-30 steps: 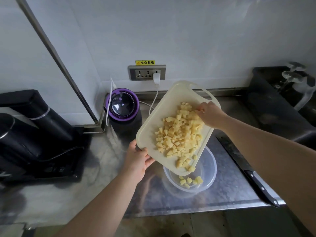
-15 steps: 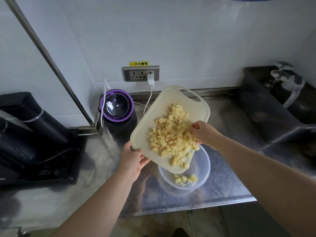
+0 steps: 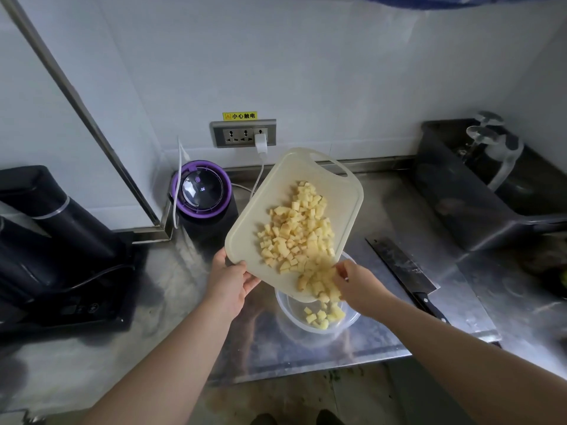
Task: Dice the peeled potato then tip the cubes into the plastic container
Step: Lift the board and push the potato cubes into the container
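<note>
My left hand (image 3: 230, 283) grips the lower left corner of a cream cutting board (image 3: 337, 191), which is tilted down over a clear plastic container (image 3: 285, 305) on the steel counter. Yellow potato cubes (image 3: 294, 237) cover the board's middle and lower part. My right hand (image 3: 360, 286) is at the board's lower edge, its fingers against the cubes there, over the container. Several potato cubes (image 3: 322, 315) lie inside the container, and some are blurred as they slide off the board's edge.
A cleaver (image 3: 402, 271) with a black handle lies on the counter to the right. A purple-rimmed appliance (image 3: 201, 191) stands behind the board, below a wall socket (image 3: 244, 134). Black appliances (image 3: 55, 240) fill the left side. A dark sink (image 3: 491, 185) sits at the far right.
My right hand has swept down the board from its upper right edge to its lower edge, pushing cubes along. More cubes have dropped into the container.
</note>
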`<action>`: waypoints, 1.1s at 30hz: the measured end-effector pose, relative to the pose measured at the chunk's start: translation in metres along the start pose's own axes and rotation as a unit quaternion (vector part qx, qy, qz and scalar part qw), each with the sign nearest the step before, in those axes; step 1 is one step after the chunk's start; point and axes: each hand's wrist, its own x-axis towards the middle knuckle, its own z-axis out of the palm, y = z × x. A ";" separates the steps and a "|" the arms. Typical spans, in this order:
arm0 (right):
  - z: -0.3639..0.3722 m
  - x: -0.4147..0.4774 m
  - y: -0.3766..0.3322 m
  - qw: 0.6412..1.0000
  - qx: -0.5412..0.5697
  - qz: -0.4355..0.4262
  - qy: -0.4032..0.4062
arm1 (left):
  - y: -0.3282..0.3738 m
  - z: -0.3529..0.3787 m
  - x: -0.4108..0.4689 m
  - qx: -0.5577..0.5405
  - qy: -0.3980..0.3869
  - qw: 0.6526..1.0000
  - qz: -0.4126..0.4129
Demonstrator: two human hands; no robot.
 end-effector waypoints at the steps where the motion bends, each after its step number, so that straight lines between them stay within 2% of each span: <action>1: 0.001 -0.002 0.002 1.000 -0.015 -0.003 -0.012 | 0.000 0.000 0.000 0.001 -0.001 1.000 0.002; 7: -0.020 -0.003 -0.007 0.990 -0.115 -0.033 -0.076 | -0.001 0.000 0.000 -0.001 -0.006 1.000 0.010; 10: -0.047 0.013 -0.029 0.991 -0.118 -0.064 -0.008 | -0.001 0.000 -0.002 -0.002 -0.015 1.000 0.014; 12: -0.062 0.030 -0.044 0.992 -0.090 -0.080 0.049 | -0.003 0.000 -0.002 -0.002 -0.023 1.000 0.017; 14: -0.069 0.046 -0.054 0.993 -0.055 -0.073 0.072 | -0.003 0.000 -0.002 -0.001 -0.027 0.999 0.016; 20: -0.052 0.064 -0.055 1.000 -0.015 -0.004 0.008 | -0.004 -0.001 -0.003 -0.013 -0.025 1.000 0.012; 33: -0.010 0.012 -0.018 0.990 -0.116 -0.075 -0.017 | -0.006 0.003 -0.003 -0.010 0.018 1.000 0.005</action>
